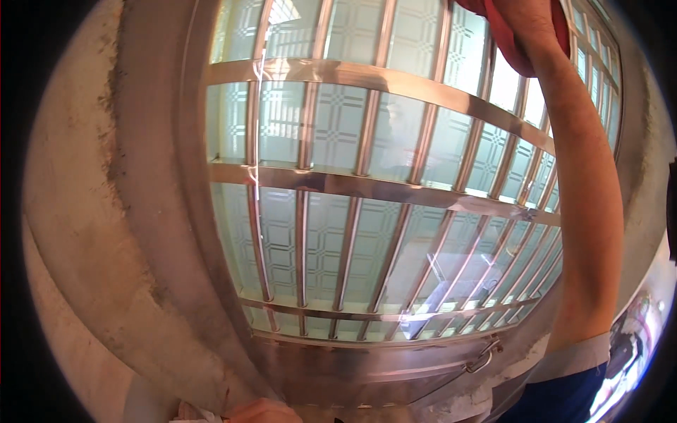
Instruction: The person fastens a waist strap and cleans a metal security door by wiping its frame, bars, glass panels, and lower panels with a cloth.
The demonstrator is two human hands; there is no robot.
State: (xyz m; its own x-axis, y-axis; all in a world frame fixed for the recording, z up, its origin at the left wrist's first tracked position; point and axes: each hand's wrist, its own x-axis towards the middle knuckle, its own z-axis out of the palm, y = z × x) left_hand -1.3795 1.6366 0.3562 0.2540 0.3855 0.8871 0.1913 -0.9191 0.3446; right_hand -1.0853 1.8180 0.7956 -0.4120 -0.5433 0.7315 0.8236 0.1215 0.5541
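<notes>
My right arm reaches up along the right side. At the top, my right hand [525, 17] is closed on a red cloth [523, 62], with its upper part cut off by the picture's edge. The cloth is over the upper bars of a metal door [381, 185] with patterned, greenish glass behind them; whether it touches them I cannot tell. Part of my left hand [261, 411] shows at the lower edge, its fingers mostly out of view. Beside it is a small pale thing [192, 411], too cut off to name.
A wide metal frame [166, 183] surrounds the door, with a rough grey wall [74, 190] to its left. Low on the door, a curved metal handle [481, 363] sticks out. Bright, cluttered shapes [638, 345] show at the far lower right.
</notes>
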